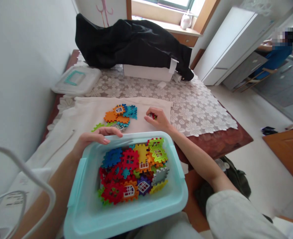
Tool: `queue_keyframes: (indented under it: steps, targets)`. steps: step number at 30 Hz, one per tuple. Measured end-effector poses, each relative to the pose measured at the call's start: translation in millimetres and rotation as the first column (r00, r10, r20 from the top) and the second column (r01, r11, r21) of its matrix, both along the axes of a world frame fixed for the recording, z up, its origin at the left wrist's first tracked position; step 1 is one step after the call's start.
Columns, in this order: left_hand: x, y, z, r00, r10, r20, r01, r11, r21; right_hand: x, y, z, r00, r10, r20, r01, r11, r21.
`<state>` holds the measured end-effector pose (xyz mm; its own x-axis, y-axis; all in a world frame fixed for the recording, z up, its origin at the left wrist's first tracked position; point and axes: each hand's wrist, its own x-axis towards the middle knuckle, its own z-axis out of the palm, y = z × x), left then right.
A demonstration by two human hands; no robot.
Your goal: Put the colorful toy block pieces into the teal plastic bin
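A light blue plastic bin (91, 205) sits close to me, holding several colourful interlocking toy tiles (133, 169). My left hand (94, 137) rests on the bin's far rim, fingers curled over its edge. My right hand (157, 119) lies on the cream cloth (86, 113) beyond the bin, its fingers closed round a small red piece (152, 116). A small pile of orange, blue and green tiles (120, 117) lies on the cloth between the two hands.
The bin's white lid (76, 81) lies at the table's far left by the wall. A black garment (133, 44) drapes over a white box (147, 71) at the back. A lace tablecloth (198, 116) covers the right part. Another person sits far right.
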<state>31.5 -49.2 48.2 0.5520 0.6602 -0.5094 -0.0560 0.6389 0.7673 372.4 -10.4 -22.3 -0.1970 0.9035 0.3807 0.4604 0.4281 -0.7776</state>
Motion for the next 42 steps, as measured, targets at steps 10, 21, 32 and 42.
queue_keyframes:
  steps: [10, 21, 32, 42]
  targets:
    - [7.8, -2.9, 9.7, 1.0, 0.018, 0.005, -0.019, 0.997, 0.073, -21.1, -66.1, 115.2, 0.736, 0.663, -0.136, -0.655, 0.748, 0.105]
    - [9.1, -2.6, 12.1, 0.999, -0.042, -0.002, 0.042, 0.996, 0.083, -30.5, -7.9, -0.1, 0.972, 0.045, 0.232, -0.064, 0.995, 0.076]
    - [14.2, -13.5, 24.0, 1.0, 0.026, 0.001, -0.026, 0.996, 0.082, -38.4, -3.1, -24.1, 0.835, 0.179, 0.521, -0.219, 0.975, 0.017]
    - [8.5, -9.6, 21.5, 0.999, -0.03, 0.015, 0.028, 0.992, 0.123, -34.0, 0.8, -33.3, 0.863, 0.185, 0.47, -0.242, 0.968, 0.063]
